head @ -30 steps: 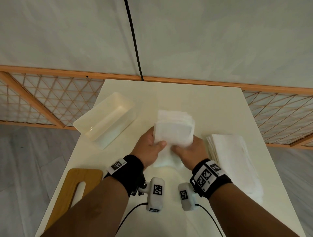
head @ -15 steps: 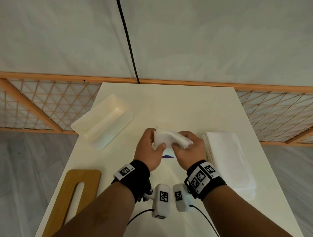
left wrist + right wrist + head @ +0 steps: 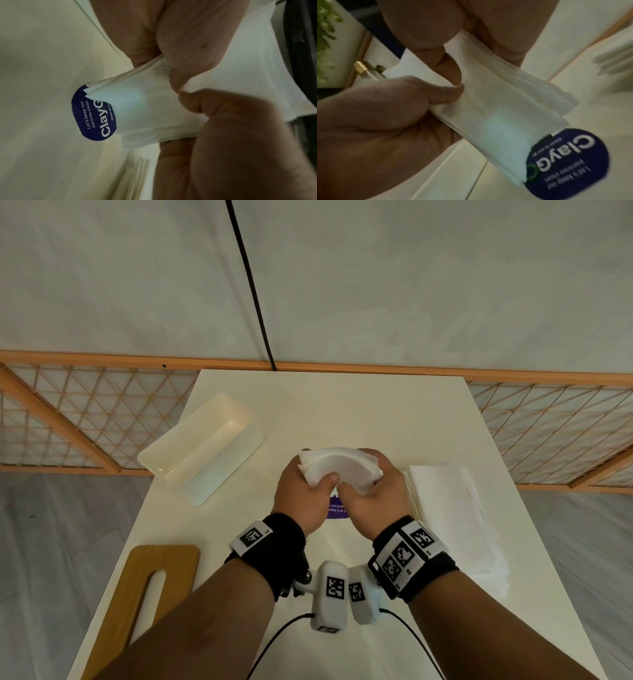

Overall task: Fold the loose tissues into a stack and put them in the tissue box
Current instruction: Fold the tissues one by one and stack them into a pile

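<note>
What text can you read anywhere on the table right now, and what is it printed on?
"Let's keep our pantries clean." on the round dark-blue sticker stuck to the cream table.
"Clay", large white letters on the same sticker; the rest is hidden behind the folded white tissues.
Small line beneath: too blurred.
Black-and-white square wrist markers: patterns only.

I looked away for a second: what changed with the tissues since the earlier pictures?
The tissue bundle, flat on the table a second ago, is now lifted and bent double between the left hand and right hand, uncovering a purple sticker. The tissue box, side stack and wooden lid stayed put.
</note>
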Available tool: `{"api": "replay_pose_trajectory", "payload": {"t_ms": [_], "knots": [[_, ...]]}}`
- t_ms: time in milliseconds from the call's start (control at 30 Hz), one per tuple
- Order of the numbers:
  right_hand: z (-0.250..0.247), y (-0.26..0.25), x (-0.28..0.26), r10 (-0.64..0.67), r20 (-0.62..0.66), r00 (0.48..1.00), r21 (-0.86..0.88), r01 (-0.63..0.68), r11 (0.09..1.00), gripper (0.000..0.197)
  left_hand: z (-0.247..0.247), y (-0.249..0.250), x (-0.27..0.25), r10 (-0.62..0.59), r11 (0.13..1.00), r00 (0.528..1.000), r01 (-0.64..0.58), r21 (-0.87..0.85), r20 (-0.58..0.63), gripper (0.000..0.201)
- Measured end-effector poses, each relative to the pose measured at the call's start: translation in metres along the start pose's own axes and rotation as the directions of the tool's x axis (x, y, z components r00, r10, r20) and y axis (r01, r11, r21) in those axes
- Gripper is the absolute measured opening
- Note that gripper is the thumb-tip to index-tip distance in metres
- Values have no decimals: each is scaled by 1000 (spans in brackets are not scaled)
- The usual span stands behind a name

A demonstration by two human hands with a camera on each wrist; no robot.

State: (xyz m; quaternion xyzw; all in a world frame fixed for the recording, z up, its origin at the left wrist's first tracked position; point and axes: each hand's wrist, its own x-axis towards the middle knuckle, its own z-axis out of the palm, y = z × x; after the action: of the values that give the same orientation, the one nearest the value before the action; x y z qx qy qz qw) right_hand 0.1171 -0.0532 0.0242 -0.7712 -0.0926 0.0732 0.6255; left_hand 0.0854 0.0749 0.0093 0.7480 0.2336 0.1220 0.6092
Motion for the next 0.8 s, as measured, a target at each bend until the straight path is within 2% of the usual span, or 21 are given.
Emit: {"api": "replay_pose_trajectory", "payload": {"t_ms": [133,267,333,467,567,667,733,800], "knots": [[-3,0,-1,77,25,997,-36,-76,996,22,-1,-3,-5,-31,999,998,32,-25,57,26],[-2,3,-1,75,-10,997,-19,-75,997,22,0,-3,-4,-18,999,998,20,-40,58,38],[1,13,0,95,-29,995,-89,-97,991,28,0,-8,-3,1,1000,998,-1,11,70,37],[4,27,3,122,-56,991,-184,-130,974,20,0,-15,-2,7,987,991,-29,156,136,23],[3,27,3,94,-72,993,-112,-102,989,27,1,-16,2,38,984,996,-51,169,78,23],[6,35,2,150,-39,988,-153,-154,976,50,5,-24,1,-13,973,989,-22,231,148,36],[5,37,3,213,-39,976,-241,-216,946,40,9,-27,0,-64,947,976,-5,322,206,32],[-2,32,5,201,-63,978,-266,-210,941,27,14,-17,-1,-49,944,976,-25,328,214,24]]}}
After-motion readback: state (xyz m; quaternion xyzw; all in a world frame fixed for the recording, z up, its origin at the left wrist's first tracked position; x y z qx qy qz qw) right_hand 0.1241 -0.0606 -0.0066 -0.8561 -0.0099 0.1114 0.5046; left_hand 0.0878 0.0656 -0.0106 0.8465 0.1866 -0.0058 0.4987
